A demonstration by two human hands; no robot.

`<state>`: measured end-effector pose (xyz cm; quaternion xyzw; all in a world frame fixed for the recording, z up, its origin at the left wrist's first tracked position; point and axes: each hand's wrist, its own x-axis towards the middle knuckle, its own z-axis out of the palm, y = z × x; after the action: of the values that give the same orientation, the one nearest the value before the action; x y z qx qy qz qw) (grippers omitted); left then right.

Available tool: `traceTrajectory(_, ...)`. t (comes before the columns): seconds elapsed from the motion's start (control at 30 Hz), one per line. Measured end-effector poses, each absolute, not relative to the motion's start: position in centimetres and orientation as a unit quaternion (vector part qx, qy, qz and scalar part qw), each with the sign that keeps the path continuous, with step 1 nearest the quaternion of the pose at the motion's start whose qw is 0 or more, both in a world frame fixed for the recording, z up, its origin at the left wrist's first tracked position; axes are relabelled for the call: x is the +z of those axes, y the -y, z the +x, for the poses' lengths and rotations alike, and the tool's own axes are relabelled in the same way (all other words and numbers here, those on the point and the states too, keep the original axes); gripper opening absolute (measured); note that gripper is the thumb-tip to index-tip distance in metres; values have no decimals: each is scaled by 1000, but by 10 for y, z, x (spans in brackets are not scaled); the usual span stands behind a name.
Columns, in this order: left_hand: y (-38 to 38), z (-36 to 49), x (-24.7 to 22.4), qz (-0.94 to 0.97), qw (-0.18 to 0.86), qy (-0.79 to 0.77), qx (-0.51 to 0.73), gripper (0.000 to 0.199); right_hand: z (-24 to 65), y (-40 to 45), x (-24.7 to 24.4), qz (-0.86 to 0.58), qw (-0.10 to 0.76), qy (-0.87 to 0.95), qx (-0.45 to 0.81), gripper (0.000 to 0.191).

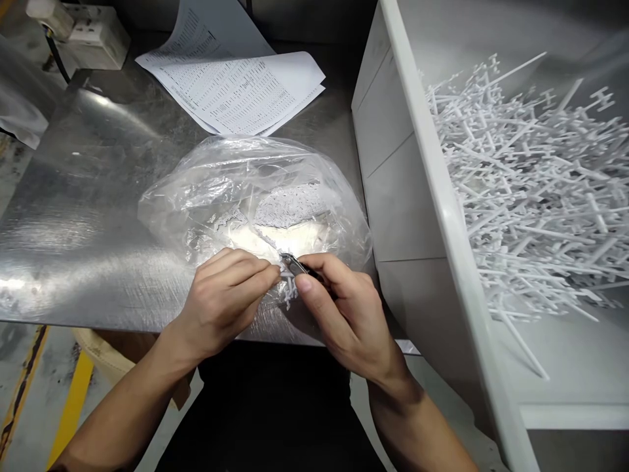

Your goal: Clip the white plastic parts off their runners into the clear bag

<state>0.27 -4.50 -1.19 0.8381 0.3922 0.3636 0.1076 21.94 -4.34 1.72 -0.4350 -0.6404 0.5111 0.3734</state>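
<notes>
My right hand (344, 308) is closed around a pair of small cutting pliers (295, 264), their metal jaws pointing up and left. Just left of the jaws, my left hand (228, 295) pinches a white plastic sprue (289, 292); part of the piece shows between the hands, and the rest is hidden by my fingers. The jaws are at the sprue, though I cannot tell whether they are closed on it. Beneath and beyond both hands lies a clear plastic bag (255, 157) with a mass of small white parts (289, 204) in it.
On the right stands a white bin (417, 164) heaped with white plastic sprues (540, 196). Printed sheets (240, 92) lie at the back of the metal table (98, 216). A power socket box (98, 39) sits at the back left, and a cardboard box (113, 347) is below the front edge.
</notes>
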Motion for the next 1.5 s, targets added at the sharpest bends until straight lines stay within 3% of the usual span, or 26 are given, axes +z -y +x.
traceTrajectory(0.47, 46, 6, -10, 848, 68, -388, 354, 20, 215, 45, 17, -471, 363, 677, 433, 14)
traceTrajectory(0.8, 45, 9, -10, 863, 10, -371, 342, 16, 213, 41, 21, -478, 358, 647, 474, 16)
traceTrajectory(1.0, 44, 8, -12, 844, 76, -381, 370, 18, 213, 42, 19, -484, 367, 612, 507, 19)
traceTrajectory(1.13, 42, 9, -7, 809, 124, -401, 411, 13, 217, 48, 14, -465, 416, 588, 516, 17)
traceTrajectory(1.23, 41, 10, -3, 791, 121, -412, 436, 11, 219, 51, 12, -464, 444, 581, 499, 17)
traceTrajectory(1.5, 41, 9, -1, 775, 104, -423, 457, 13, 221, 50, 16, -473, 411, 592, 507, 16)
